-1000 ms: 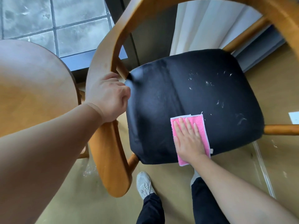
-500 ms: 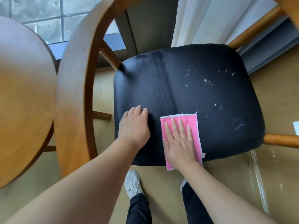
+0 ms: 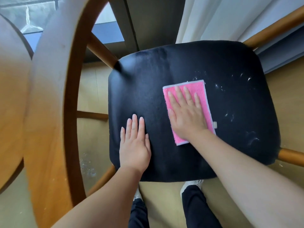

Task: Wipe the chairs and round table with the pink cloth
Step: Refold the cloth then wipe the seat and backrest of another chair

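Observation:
A wooden chair with a black padded seat [image 3: 164, 76] fills the view below me. The folded pink cloth [image 3: 203, 92] lies flat on the middle of the seat. My right hand [image 3: 185, 112] presses down on it with fingers spread. My left hand [image 3: 134, 143] rests flat on the seat's left front part, fingers together, holding nothing. White dust flecks [image 3: 230, 89] dot the seat to the right of the cloth. The chair's curved wooden back rail [image 3: 49, 112] arcs along the left. The round table's edge [image 3: 9, 96] shows at the far left.
A white curtain [image 3: 205, 18] hangs beyond the chair, beside a dark window frame [image 3: 148, 22]. My shoes [image 3: 192, 184] stand on the tan floor under the seat's front edge. Wooden chair rails [image 3: 291, 157] stick out at the right.
My left hand let go of the back rail and came down flat on the seat. My right hand slid the cloth away from me, from the front edge toward the seat's middle.

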Action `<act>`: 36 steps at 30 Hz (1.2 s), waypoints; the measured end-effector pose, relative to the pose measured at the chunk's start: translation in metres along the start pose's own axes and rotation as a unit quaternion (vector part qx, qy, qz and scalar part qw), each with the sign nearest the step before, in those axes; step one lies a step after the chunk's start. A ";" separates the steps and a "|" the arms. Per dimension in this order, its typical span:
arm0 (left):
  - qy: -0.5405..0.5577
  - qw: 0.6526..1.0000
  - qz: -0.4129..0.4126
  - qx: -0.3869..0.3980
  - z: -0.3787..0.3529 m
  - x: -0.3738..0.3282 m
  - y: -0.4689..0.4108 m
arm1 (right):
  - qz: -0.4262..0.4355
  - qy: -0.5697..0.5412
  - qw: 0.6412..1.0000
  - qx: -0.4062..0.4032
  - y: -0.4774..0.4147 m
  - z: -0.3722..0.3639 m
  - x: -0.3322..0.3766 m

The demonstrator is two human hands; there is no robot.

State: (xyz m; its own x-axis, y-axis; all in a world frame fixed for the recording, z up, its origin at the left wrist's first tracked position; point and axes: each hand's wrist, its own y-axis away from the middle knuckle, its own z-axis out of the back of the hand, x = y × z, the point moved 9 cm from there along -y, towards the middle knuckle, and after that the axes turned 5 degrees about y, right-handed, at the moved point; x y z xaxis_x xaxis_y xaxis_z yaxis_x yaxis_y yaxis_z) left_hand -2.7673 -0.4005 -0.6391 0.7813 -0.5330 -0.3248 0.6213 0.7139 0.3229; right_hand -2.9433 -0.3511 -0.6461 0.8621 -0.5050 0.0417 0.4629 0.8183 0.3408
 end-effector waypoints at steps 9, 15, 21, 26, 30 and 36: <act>-0.005 1.000 0.009 -0.010 -0.004 0.003 0.000 | -0.005 0.008 1.000 -0.025 -0.119 0.048 -0.019; -0.007 1.000 0.008 -0.010 -0.004 0.005 0.000 | -0.012 -0.008 0.999 -0.038 -0.146 0.061 -0.023; -0.017 1.000 0.011 -0.005 -0.002 0.004 -0.001 | -0.023 -0.009 0.999 -0.039 -0.119 0.052 -0.023; -0.019 1.000 0.011 0.002 -0.001 0.002 -0.002 | -0.030 -0.013 0.999 -0.011 -0.054 0.026 -0.025; -0.019 1.000 0.017 0.007 0.000 0.000 -0.004 | -0.042 -0.016 0.999 0.010 0.019 -0.004 -0.026; -0.026 0.999 0.034 0.013 0.002 -0.009 -0.003 | -0.057 -0.018 0.998 0.005 0.112 -0.032 -0.029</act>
State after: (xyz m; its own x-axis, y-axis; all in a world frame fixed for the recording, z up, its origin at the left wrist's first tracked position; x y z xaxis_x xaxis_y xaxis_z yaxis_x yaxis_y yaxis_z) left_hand -2.7764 -0.3991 -0.6353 0.8236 -0.5066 -0.2552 0.5672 0.7378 0.3659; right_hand -2.9100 -0.2361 -0.6393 0.7959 -0.6043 0.0367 0.5549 0.7524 0.3549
